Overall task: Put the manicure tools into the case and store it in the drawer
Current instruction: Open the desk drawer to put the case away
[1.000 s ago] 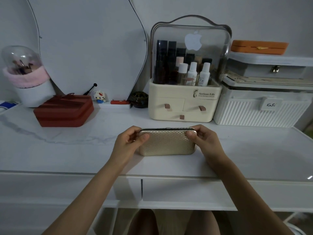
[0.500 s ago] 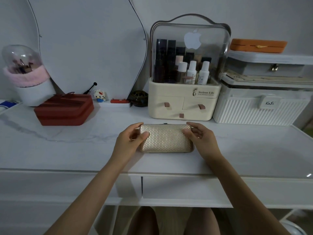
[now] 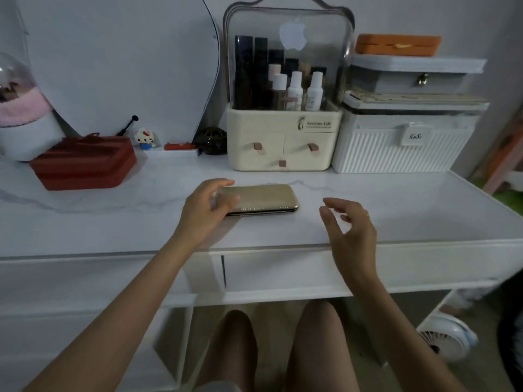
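The gold textured manicure case (image 3: 263,198) lies flat and closed on the white marble tabletop (image 3: 396,210), near the middle. My left hand (image 3: 208,206) curls round the case's left end, thumb on its top and forefinger over its far edge. My right hand (image 3: 349,224) hovers apart from the case, to its right and nearer the front edge, fingers loosely curled and holding nothing. Below the tabletop the white drawer front (image 3: 297,274) is closed. No loose manicure tools are in sight.
Behind the case stands a cream cosmetics organiser (image 3: 283,137) with a clear lid, and a white ribbed box (image 3: 404,148) is to its right. A red box (image 3: 85,162) sits at the back left. My knees are under the desk, and a small fan (image 3: 447,338) is on the floor.
The case went from standing on its edge between both hands to lying flat. My right hand let go of it and drew back to the right.
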